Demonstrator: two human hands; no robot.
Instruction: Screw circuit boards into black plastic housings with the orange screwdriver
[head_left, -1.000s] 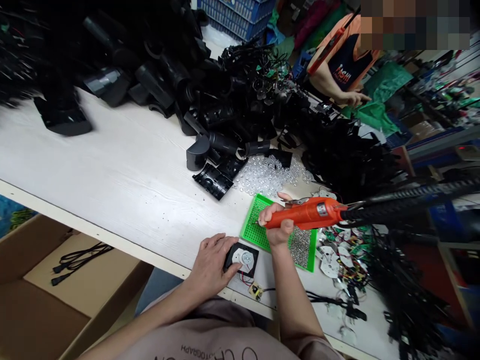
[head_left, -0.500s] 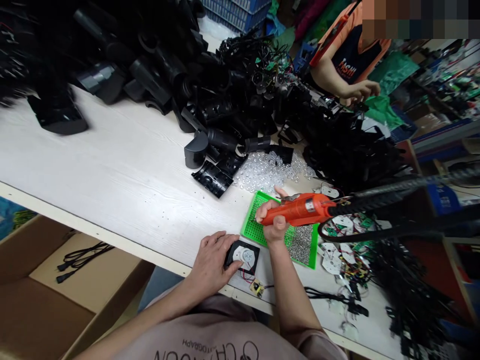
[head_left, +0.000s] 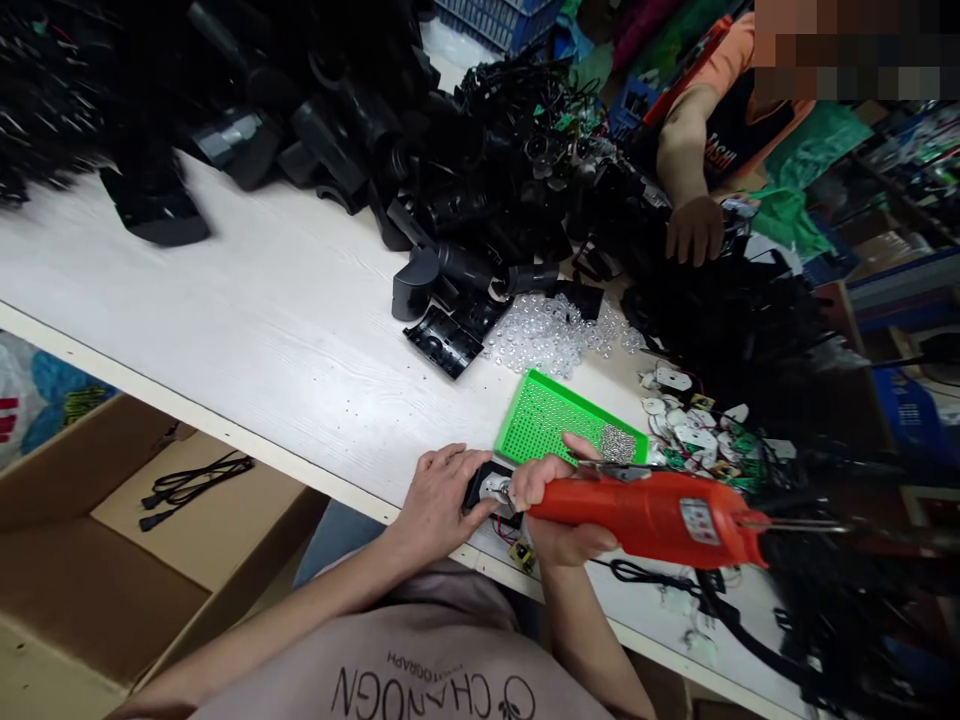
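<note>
My right hand [head_left: 559, 510] is wrapped round an orange electric screwdriver [head_left: 652, 512], its front end over a white disc-shaped part [head_left: 494, 489]. That disc sits in a black square plate [head_left: 474, 486] lying on the table near the front edge. My left hand [head_left: 444, 505] grips the plate's left side between thumb and fingers. The screwdriver's tip is mostly hidden by my right fingers. Beside the plate lies a small yellow circuit board [head_left: 521, 555] with red wires. Just beyond my hands is a green perforated tray [head_left: 517, 425] with small metal screws [head_left: 618, 443].
Clear plastic pieces [head_left: 536, 335] and black housings [head_left: 442, 342] are heaped behind the tray. White discs with wires [head_left: 694, 435] lie to the right. A co-worker's hand [head_left: 695, 230] is over the black pile. An open cardboard box [head_left: 97, 520] stands below the table edge.
My right hand has brought the screwdriver from over the green tray down to the white disc. My left hand stays on the plate. The co-worker's hand has lowered onto the pile.
</note>
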